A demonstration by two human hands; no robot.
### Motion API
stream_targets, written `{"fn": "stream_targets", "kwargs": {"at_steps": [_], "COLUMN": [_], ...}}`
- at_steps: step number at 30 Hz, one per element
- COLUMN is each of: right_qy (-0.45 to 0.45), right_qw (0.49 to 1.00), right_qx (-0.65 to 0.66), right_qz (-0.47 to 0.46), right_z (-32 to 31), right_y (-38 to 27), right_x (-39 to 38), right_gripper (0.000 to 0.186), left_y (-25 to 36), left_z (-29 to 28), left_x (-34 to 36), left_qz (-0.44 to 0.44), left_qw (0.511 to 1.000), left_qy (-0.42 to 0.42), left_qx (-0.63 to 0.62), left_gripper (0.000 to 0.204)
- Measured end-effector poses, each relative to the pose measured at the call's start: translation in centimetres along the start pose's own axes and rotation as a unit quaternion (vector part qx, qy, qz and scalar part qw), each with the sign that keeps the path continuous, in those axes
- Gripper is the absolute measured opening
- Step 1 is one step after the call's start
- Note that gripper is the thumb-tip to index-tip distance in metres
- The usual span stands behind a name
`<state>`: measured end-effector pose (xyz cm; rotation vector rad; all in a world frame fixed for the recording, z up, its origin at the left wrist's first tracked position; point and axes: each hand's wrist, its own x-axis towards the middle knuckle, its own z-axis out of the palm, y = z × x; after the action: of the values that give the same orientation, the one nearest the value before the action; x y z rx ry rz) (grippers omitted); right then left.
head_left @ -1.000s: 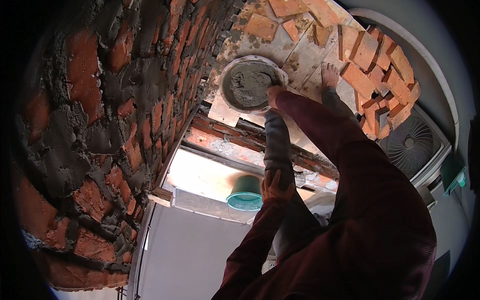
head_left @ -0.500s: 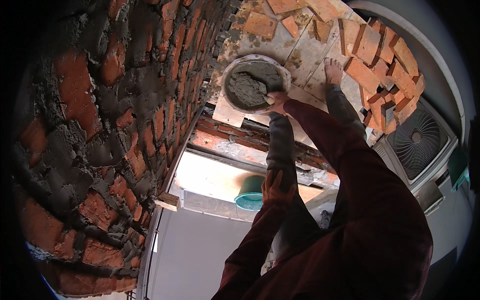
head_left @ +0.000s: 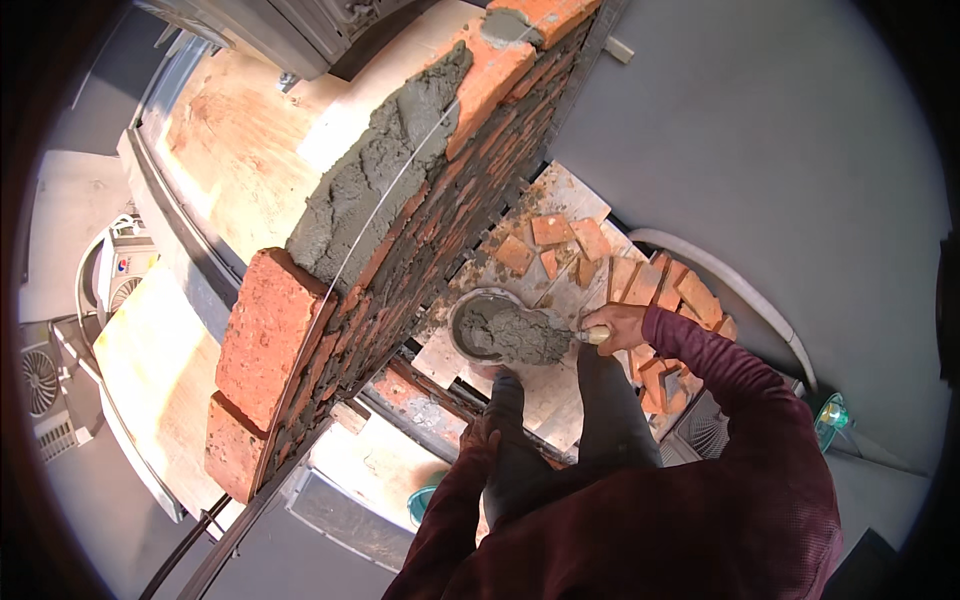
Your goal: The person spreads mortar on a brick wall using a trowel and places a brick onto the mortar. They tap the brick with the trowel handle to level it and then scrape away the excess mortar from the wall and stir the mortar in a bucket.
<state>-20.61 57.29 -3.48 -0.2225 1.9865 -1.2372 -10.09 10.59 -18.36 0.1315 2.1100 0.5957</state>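
Round grey pan of wet grey mortar [head_left: 497, 330] sits on the board platform [head_left: 560, 195] at the foot of the red brick wall [head_left: 400, 230], beside a heap of loose red bricks [head_left: 640, 280]. Person's right hand [head_left: 615, 325] is fisted tight round a pale trowel handle [head_left: 596, 336], blade buried in the mortar. Left hand [head_left: 478, 436] hangs low by the knee, grip can't be made out. Fresh mortar bed [head_left: 370, 180] tops the wall, string line [head_left: 390, 195] running over it.
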Motion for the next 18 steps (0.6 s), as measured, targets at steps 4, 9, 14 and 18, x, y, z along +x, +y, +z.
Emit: {"fn": "stream_targets", "kwargs": {"at_steps": [4, 9, 14, 18], "right_qy": [0.018, 0.148, 0.340, 0.357], "right_qw": [0.998, 0.928, 0.764, 0.713], "right_qx": [-0.057, -0.309, -0.457, -0.551], "right_qz": [-0.012, -0.148, -0.305, -0.245], "right_z": [-14.9, -28.3, -34.5, -35.4], "right_y": [-15.1, -29.5, -28.9, -21.0], "right_x": [-7.3, -7.3, -3.2, 1.9], "right_gripper": [0.026, 0.032, 0.034, 0.032], "left_y": [2.9, -4.9, 0.8, 6.9], "left_z": [-5.6, -1.0, 6.7, 13.7], "left_x": [-2.1, -5.5, -10.6, -12.8], "left_qz": [-0.071, -0.177, -0.168, -0.185], "left_qw": [0.994, 0.943, 0.862, 0.868], "left_qy": [-0.048, 0.140, 0.242, 0.233], "left_qx": [-0.060, -0.246, -0.412, -0.398], "left_gripper": [0.086, 0.069, 0.068, 0.059]}}
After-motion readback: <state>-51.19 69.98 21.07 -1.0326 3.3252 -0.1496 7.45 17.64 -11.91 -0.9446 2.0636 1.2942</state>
